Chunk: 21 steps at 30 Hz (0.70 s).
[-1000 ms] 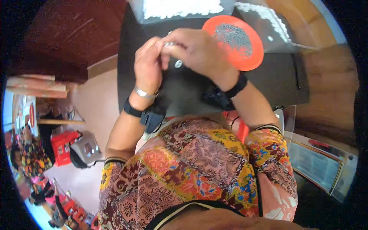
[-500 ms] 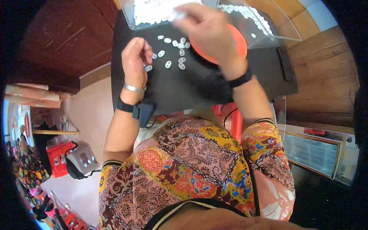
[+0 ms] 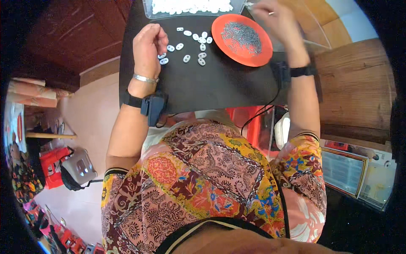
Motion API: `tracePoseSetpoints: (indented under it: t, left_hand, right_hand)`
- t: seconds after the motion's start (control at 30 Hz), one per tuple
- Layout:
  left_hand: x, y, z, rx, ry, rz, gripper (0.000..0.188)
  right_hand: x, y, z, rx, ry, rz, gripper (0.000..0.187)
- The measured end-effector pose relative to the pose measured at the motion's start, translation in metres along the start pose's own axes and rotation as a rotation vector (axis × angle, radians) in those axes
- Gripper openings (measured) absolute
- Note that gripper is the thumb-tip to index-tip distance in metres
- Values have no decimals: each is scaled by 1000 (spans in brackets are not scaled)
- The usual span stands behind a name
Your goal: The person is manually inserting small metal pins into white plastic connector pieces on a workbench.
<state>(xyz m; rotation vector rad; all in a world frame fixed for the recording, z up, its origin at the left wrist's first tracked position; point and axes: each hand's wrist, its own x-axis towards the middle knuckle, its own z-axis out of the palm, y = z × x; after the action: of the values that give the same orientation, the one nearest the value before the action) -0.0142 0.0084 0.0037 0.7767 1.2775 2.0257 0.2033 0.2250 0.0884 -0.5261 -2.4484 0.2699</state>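
Observation:
My left hand (image 3: 146, 46) rests on its side on the dark table, fingers curled inward; whatever is inside them is hidden. Small white oval pieces with two holes (image 3: 164, 61) lie against its fingers. Several more of these white pieces (image 3: 186, 59) are scattered to its right, some bunched together. My right hand (image 3: 277, 21) is raised over the clear container on the far right, its fingers smeared by motion, so their grip is unclear. Close to it sits an orange plate (image 3: 219, 42) bearing a heap of small grey metal pins or screws (image 3: 245, 36).
A clear bin (image 3: 149, 12) full of white pieces stands at the table's far edge. The second clear container (image 3: 315, 44) is partly behind my right arm. A black cable (image 3: 264, 108) runs from the right wrist device past the table's near edge.
My right hand has swung rightward from near the far bin, across the orange plate, uncovering the grey heap. My left hand keeps its place by the white pieces. The view has shifted slightly.

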Motion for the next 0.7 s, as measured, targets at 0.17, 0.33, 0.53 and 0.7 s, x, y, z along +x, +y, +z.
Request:
tracePoseSetpoints:
  t: [0.17, 0.33, 0.53, 0.7]
  left_hand:
    - [3, 0, 5, 7, -10, -31, 25]
    - [5, 2, 2, 38, -15, -31, 25]
    - [2, 3, 4, 72, -15, -21, 24]
    - [3, -4, 2, 56, 38, -24, 24]
  right_hand:
    - [-21, 2, 52, 19, -543, 165, 18]
    - [-23, -11, 64, -98, -534, 183, 13]
    - [-34, 1, 82, -331, -347, -18, 11]
    - [-32, -8, 78, -361, -440, 42, 13]
